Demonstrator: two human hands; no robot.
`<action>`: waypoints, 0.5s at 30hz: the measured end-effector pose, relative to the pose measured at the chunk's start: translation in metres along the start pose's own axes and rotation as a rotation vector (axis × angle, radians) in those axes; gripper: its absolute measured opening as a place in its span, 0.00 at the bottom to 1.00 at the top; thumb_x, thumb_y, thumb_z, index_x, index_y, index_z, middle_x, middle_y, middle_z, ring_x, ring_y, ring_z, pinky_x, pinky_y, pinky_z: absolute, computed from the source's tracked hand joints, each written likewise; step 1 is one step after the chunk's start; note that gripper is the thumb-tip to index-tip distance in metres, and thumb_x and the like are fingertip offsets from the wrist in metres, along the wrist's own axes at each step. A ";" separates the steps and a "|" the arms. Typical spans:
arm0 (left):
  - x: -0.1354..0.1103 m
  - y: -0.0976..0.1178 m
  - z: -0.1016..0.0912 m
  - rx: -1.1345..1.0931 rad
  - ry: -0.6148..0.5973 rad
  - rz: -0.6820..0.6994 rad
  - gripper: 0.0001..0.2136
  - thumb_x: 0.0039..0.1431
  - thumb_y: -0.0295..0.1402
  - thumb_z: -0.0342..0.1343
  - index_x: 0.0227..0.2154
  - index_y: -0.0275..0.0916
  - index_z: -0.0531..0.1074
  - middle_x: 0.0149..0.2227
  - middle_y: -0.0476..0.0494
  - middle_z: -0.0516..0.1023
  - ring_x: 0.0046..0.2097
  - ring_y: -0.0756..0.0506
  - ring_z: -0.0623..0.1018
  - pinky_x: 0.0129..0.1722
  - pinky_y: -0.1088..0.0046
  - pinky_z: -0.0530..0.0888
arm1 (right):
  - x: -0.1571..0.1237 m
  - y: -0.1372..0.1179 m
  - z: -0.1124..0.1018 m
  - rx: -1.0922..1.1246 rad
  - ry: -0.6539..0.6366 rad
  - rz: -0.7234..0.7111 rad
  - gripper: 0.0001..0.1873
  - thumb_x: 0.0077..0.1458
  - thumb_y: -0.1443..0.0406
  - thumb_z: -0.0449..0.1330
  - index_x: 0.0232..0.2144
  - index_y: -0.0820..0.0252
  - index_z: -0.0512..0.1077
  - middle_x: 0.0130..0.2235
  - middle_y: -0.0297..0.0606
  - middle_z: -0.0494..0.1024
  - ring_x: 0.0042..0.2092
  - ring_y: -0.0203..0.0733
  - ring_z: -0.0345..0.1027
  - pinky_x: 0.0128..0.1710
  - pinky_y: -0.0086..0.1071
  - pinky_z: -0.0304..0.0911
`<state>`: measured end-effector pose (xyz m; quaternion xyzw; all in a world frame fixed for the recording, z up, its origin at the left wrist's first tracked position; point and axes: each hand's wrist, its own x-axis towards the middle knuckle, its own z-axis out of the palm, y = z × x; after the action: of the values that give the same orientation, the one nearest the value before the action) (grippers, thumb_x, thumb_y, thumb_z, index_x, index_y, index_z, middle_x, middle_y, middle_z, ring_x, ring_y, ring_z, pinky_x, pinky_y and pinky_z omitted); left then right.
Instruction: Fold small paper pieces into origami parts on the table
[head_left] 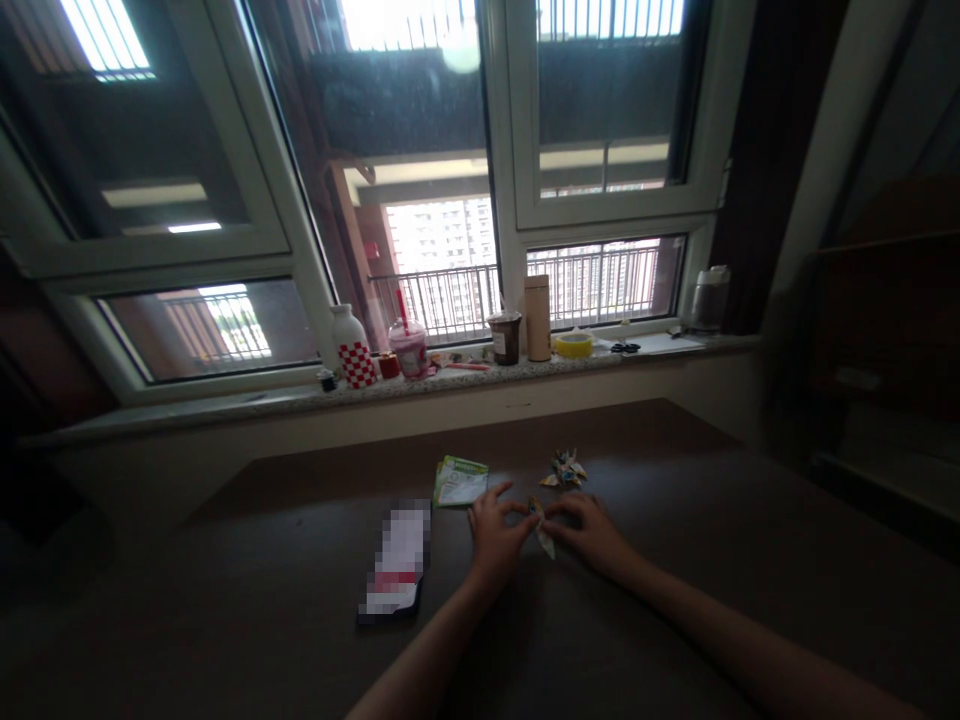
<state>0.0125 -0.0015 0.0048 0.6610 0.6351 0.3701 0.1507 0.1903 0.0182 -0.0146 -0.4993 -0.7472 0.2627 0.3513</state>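
Observation:
Both hands rest on a dark brown table [675,600] and meet over a small folded piece of patterned paper [541,528]. My left hand [495,535] pinches its left side with curled fingers. My right hand [592,530] pinches its right side. A finished folded paper figure [565,470] lies just beyond the hands. A green and white packet [459,481] lies flat beside my left hand, a little farther away.
A phone with a blurred screen [394,562] lies left of my hands. The stone window sill [225,402] carries a white bottle with red checks [352,347], a pink drink cup [409,348], a dark cup [505,336], a tan cylinder [537,317], yellow tape [574,344] and a jar [708,296].

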 end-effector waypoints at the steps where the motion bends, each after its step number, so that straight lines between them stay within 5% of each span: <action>1: 0.001 -0.002 0.001 -0.021 0.002 0.013 0.03 0.52 0.35 0.62 0.29 0.44 0.79 0.57 0.48 0.71 0.60 0.40 0.66 0.61 0.57 0.60 | 0.001 0.001 0.000 0.014 -0.004 -0.002 0.16 0.52 0.51 0.60 0.35 0.53 0.79 0.44 0.39 0.80 0.53 0.50 0.67 0.60 0.46 0.48; 7: 0.003 -0.008 0.006 -0.169 0.067 0.041 0.05 0.50 0.37 0.63 0.28 0.42 0.78 0.53 0.45 0.75 0.58 0.41 0.68 0.60 0.59 0.62 | 0.002 -0.001 0.002 0.087 0.007 0.004 0.14 0.52 0.53 0.60 0.31 0.54 0.79 0.46 0.41 0.79 0.54 0.52 0.66 0.63 0.52 0.38; 15: 0.003 -0.005 0.002 -0.461 0.046 0.087 0.10 0.50 0.41 0.61 0.27 0.40 0.78 0.33 0.45 0.81 0.40 0.43 0.78 0.47 0.65 0.70 | 0.001 -0.003 0.002 0.148 0.056 -0.029 0.15 0.51 0.51 0.62 0.29 0.54 0.80 0.44 0.42 0.79 0.53 0.53 0.67 0.62 0.53 0.38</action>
<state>0.0103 0.0024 0.0013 0.6273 0.5079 0.5266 0.2670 0.1863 0.0182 -0.0130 -0.4680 -0.7229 0.2980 0.4118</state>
